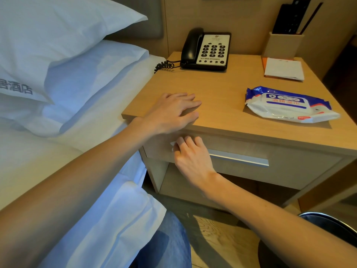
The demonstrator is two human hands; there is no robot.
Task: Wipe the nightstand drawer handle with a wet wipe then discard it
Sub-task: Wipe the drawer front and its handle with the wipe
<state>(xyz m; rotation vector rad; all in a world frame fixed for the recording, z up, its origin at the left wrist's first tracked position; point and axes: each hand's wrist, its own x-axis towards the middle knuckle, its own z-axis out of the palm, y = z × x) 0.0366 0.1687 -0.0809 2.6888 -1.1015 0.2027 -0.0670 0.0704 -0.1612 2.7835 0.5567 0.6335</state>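
Observation:
A long silver drawer handle (239, 158) runs across the front of the wooden nightstand (222, 89). My right hand (191, 157) covers the handle's left end, fingers closed over a white wet wipe (172, 146) of which only a small corner shows. My left hand (173, 111) lies flat on the nightstand's top near its front left corner, fingers spread, holding nothing. A blue and white wet wipe pack (289, 104) lies on the top at the right.
A black telephone (207, 50) stands at the back of the top, with a notepad (283, 68) and a holder (283, 45) at the back right. The bed with white pillows (58, 64) adjoins on the left. A dark bin rim (332, 221) shows at lower right.

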